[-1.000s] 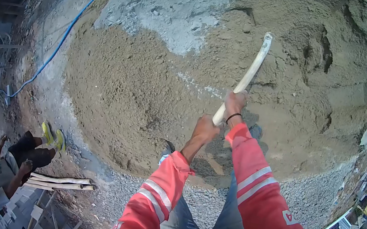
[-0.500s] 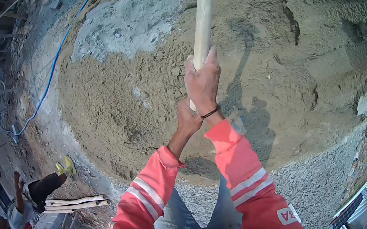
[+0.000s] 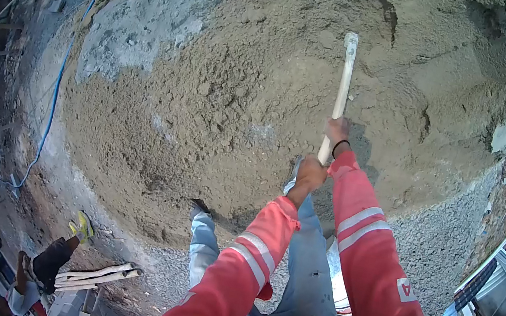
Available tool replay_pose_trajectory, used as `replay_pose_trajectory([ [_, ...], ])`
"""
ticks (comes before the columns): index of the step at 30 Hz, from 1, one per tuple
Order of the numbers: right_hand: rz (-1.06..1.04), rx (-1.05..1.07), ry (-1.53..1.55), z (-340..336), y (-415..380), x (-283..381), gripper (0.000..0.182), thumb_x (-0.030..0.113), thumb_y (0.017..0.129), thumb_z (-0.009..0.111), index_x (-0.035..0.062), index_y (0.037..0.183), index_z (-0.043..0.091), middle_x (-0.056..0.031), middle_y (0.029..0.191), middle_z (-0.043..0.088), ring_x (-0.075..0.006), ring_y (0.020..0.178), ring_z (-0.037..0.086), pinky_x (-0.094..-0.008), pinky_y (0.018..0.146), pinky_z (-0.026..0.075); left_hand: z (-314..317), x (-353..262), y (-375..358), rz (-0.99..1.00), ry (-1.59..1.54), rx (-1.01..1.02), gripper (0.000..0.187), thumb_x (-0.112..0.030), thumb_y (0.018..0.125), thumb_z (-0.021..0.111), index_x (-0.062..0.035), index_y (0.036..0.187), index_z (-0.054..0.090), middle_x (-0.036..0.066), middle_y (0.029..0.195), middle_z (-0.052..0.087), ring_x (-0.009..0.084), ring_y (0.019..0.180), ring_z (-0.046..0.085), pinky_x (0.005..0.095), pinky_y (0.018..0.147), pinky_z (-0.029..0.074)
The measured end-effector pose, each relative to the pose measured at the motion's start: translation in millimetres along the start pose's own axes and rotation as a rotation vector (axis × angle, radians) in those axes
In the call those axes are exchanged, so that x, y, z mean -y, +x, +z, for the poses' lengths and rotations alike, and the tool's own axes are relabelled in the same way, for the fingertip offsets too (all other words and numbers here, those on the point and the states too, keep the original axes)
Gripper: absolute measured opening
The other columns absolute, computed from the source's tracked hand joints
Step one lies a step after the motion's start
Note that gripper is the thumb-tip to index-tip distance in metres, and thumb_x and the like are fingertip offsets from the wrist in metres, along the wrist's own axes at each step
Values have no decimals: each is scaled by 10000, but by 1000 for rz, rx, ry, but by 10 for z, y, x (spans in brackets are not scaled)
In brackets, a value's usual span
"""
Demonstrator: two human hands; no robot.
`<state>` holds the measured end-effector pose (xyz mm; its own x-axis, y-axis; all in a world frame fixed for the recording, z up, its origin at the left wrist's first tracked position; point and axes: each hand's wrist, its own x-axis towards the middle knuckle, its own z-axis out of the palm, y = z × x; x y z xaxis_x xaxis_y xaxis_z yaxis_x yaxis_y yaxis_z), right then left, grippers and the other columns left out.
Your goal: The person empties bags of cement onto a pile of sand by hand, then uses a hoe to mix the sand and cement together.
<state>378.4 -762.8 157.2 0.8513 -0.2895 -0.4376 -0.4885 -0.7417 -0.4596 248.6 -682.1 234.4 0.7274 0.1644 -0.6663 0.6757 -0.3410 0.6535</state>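
Observation:
A long-handled hoe (image 3: 345,79) with a pale wooden handle stretches away from me over the mound of damp grey-brown sand (image 3: 245,89). Its blade is not visible; the far end of the handle meets the sand. My right hand (image 3: 337,131), with a dark band at the wrist, is wrapped round the handle partway along. Closer to my body, my left hand (image 3: 311,174) is closed round the handle's near end. My legs in blue jeans (image 3: 309,263) stand apart at the near edge of the sand.
Pale grey powder (image 3: 157,12) lies on the sand at upper left. A blue hose (image 3: 54,103) runs down the left side. Gravel (image 3: 438,258) spreads at right. A person (image 3: 47,267) is at lower left beside wooden poles (image 3: 100,276). Metal sheets (image 3: 486,294) lie far right.
The hoe has swung down from a raised position, so its far end is at the sand. Both hands have moved right, the right hand farther along the handle. My legs have shifted apart.

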Motion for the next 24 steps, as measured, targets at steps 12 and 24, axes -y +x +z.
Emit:
replay_pose_trajectory([
  [12,411,209,970,673,-674,1439,284,211,833,640,10,989,513,-63,673,480,-194,531,515,-356,482,485,-2369,722,-299,122,-22,151,437,-288,726,727,82,945,648,199,737,659,313,683,665,404,605,499],
  [24,91,268,1112,1891,-3991,2353,415,188,869,647,53,1161,385,7,648,481,-92,472,478,-260,398,406,-3767,2483,-2057,57,59,-19,177,-100,777,687,32,885,639,145,673,634,208,607,625,363,591,491],
])
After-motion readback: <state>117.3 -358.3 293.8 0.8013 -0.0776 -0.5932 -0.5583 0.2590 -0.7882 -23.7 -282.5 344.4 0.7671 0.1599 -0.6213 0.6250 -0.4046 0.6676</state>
